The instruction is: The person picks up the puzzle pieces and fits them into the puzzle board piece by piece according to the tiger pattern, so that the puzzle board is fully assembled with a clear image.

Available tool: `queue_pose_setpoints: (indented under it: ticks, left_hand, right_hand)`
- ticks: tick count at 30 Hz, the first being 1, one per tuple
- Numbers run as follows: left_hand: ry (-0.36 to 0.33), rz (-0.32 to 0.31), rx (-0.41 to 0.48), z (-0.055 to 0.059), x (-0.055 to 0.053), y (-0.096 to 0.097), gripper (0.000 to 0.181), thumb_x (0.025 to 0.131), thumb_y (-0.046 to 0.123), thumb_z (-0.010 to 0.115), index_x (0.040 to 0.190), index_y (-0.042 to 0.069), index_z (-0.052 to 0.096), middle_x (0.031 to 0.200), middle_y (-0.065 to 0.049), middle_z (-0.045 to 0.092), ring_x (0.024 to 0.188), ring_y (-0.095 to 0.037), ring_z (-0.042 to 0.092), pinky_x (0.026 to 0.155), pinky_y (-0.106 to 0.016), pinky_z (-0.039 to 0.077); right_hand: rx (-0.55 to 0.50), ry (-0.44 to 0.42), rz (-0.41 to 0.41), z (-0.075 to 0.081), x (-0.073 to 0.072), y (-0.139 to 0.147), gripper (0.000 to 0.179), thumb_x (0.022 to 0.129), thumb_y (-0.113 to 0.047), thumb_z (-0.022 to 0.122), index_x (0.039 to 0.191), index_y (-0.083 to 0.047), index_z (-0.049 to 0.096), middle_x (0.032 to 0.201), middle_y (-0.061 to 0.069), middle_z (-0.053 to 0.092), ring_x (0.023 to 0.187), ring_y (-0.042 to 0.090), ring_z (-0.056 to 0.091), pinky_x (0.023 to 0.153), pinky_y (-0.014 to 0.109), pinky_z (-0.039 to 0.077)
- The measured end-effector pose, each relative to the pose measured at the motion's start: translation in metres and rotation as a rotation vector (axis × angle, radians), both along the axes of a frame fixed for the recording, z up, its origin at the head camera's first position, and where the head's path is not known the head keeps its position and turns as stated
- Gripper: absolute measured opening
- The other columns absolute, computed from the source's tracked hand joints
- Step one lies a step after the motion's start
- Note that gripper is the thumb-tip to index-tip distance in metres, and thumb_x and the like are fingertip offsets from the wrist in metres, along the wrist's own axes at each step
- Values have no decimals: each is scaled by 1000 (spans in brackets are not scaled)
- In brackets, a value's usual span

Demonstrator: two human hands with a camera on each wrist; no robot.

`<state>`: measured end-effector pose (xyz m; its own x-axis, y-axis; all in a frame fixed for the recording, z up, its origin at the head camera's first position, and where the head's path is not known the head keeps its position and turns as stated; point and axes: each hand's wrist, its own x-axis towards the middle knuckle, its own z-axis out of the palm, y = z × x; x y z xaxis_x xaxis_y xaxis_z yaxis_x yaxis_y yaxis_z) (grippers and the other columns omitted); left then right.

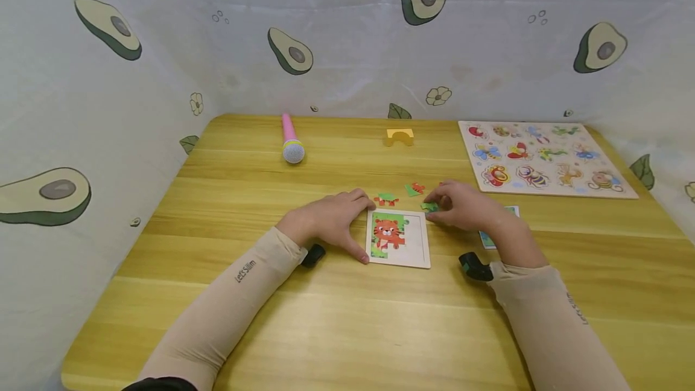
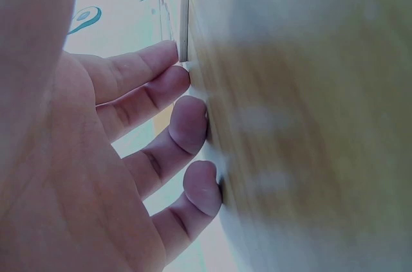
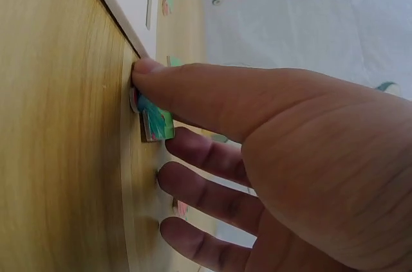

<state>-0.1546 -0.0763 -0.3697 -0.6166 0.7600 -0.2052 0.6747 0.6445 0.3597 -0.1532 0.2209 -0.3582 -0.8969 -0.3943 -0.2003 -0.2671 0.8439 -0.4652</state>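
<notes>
A small square puzzle board [image 1: 415, 243] lies on the wooden table, its left part filled with pieces that show an orange tiger cub on green. My left hand [image 1: 333, 222] holds the board's left side, thumb at the near corner and fingertips at the far one. In the left wrist view, the other fingertips [image 2: 190, 124] rest on the tabletop beside the board. At the far right corner my right hand [image 1: 467, 207] pinches a green puzzle piece [image 3: 158, 124] between thumb and fingers, low over the table. Loose orange-and-green pieces [image 1: 387, 200] lie just behind the board.
A blue-edged card [image 1: 487, 241] lies partly hidden under the right wrist. A large insect puzzle board [image 1: 548, 162] takes up the back right. Towards the back are a yellow arch block [image 1: 399, 136] and a pink toy microphone [image 1: 291, 140]. An avocado-print curtain [image 1: 353, 59] hangs behind the table.
</notes>
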Motion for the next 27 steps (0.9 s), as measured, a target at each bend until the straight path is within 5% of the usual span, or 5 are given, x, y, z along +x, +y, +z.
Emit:
queue_pose_setpoints:
  ticks: [21,27]
  left_hand:
    - [-1,5,0,-2,-2,-1,106,68,70,81,148,13,43,143,3,41,126,-15,43,109,-31,34]
    - [0,-1,-2,-1,-1,0,105,68,69,82,148,13,43,143,2,41,127,-16,43,109,-32,35]
  right_hand:
    - [25,48,-3,-3,-4,5,32,90,-29,78,111,-6,76,90,2,64,80,21,54,71,37,48]
    - [1,8,8,-2,-1,8,43,84,-33,83,116,-6,75,103,7,63,90,25,53,80,41,49]
